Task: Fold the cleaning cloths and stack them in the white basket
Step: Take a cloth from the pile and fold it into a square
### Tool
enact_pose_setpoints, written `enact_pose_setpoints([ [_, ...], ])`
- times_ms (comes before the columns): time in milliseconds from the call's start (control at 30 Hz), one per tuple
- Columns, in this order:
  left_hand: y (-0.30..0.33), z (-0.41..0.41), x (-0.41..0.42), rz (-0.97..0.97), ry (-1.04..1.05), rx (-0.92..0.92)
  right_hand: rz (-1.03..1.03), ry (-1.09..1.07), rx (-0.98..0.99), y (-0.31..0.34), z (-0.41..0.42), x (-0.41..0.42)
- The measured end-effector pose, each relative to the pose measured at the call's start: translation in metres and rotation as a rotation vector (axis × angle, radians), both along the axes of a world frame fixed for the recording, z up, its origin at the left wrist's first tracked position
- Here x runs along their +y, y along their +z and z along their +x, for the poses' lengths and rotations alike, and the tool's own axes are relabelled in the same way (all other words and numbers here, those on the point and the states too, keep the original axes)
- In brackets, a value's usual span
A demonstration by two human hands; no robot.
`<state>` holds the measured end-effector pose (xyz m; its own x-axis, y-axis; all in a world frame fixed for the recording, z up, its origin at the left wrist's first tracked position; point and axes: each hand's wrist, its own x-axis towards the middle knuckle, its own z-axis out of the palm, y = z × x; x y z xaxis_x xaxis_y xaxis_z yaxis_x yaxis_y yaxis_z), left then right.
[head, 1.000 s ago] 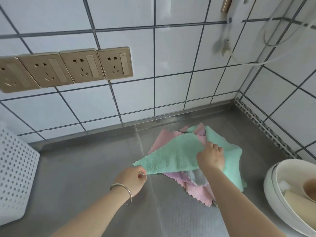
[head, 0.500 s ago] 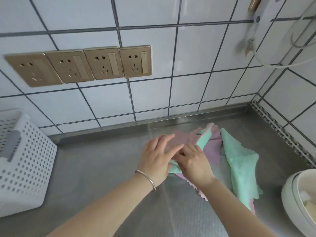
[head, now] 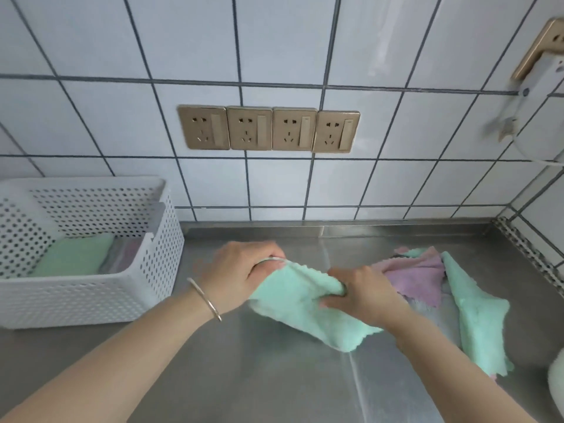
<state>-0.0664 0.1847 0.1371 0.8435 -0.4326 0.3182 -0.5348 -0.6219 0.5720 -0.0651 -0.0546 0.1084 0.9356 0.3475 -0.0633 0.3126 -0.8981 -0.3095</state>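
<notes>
A mint green cloth (head: 308, 309) is held folded over the steel counter. My left hand (head: 241, 270) grips its far left corner, and my right hand (head: 363, 293) grips its right edge. To the right lies a loose pile: a lilac cloth (head: 418, 277) and another mint green cloth (head: 479, 319), with a pink one barely showing under them. The white perforated basket (head: 91, 297) stands at the left by the wall. Inside it lie folded cloths (head: 76, 254), a green one on top.
The tiled wall carries a row of gold sockets (head: 268, 128) above the counter. A white plug and cable (head: 537, 87) hang at the upper right. A white bowl's rim (head: 557, 383) shows at the right edge. Bare steel counter (head: 274, 377) lies in front.
The green cloth has been lifted off the pile, folded and carried left toward the basket. The view has swung left, so the basket's inside now shows.
</notes>
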Motion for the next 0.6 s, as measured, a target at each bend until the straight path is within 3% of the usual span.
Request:
enact_pose_setpoints([
  [133,0.002,-0.012,0.069,0.032,0.138,0.058,0.053,-0.161,0.150,-0.008,-0.006,0.006],
  [200,-0.008,-0.011,0.093,0.159,0.238,0.081,0.110,-0.217,0.147,-0.006,-0.008,0.016],
  [367,-0.012,0.010,0.124,0.392,0.470,-0.028,0.139,-0.241,-0.278,0.008,0.008,0.050],
  [467,0.003,0.018,0.131,0.311,0.508,-0.133,0.240,-0.162,-0.594,0.015,0.010,0.056],
  [600,0.007,-0.002,0.138,0.201,0.392,-0.432,0.265,-0.113,-0.721,0.020,-0.010,0.051],
])
